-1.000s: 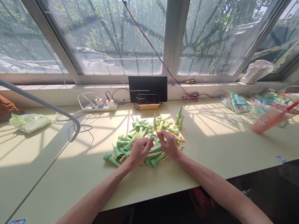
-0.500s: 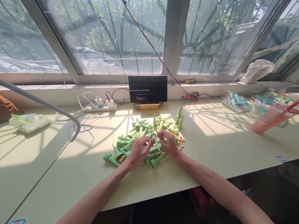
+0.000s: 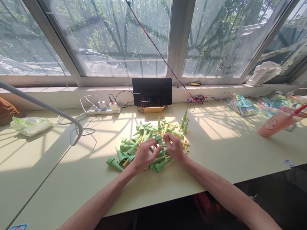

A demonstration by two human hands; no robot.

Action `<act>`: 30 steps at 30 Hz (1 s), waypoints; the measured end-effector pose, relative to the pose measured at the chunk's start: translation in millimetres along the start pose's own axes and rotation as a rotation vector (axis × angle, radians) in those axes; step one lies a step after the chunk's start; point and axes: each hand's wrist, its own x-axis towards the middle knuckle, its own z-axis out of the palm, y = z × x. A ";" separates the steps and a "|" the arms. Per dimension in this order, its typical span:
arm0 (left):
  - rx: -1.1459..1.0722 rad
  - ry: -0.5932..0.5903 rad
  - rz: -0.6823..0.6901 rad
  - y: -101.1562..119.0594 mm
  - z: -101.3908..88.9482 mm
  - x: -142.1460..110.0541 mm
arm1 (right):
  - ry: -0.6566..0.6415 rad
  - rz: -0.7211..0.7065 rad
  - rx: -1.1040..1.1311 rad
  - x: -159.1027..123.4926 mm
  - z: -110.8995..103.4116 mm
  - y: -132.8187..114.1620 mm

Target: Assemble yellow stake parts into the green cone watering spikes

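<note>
A green plastic plant watering spike (image 3: 164,154) is held in front of me, its ribbed cap end up and its tip slanting down to the right. My left hand (image 3: 144,154) grips it near the cap between thumb and fingers. Close against the spike's right side, my right hand (image 3: 175,149) has its thumb and fingertips pinched together. Whatever is in that pinch is too small or hidden to make out. Below and behind both hands spreads a loose pile of green watering spikes (image 3: 131,150), with small yellow valve pieces (image 3: 186,146) among them.
Two spikes (image 3: 183,119) stand upright at the pile's back right. Behind the pile are a tablet (image 3: 152,86) and a power strip (image 3: 107,110). A pink drink cup (image 3: 272,123) leans at the right, near bagged items (image 3: 244,105). A grey curved tube (image 3: 48,103) crosses the left.
The held spike has come into fuller view between my hands, its tip swinging lower. My left fingers have loosened and spread slightly around it. My right hand has shifted slightly right.
</note>
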 end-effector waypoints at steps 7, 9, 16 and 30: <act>-0.007 -0.007 0.047 -1.6 2.0 -1.8 | 0.006 0.022 0.013 0.0 0.1 0.4; -0.006 -0.007 0.050 -1.6 2.1 -2.2 | 0.009 0.022 0.016 -0.1 0.1 0.3; -0.011 0.013 0.092 -5.0 3.1 -3.4 | 0.007 0.018 0.039 -0.2 0.7 -0.4; 0.078 0.067 0.182 -11.8 3.9 -2.8 | -0.001 0.025 0.039 0.7 -0.2 -2.4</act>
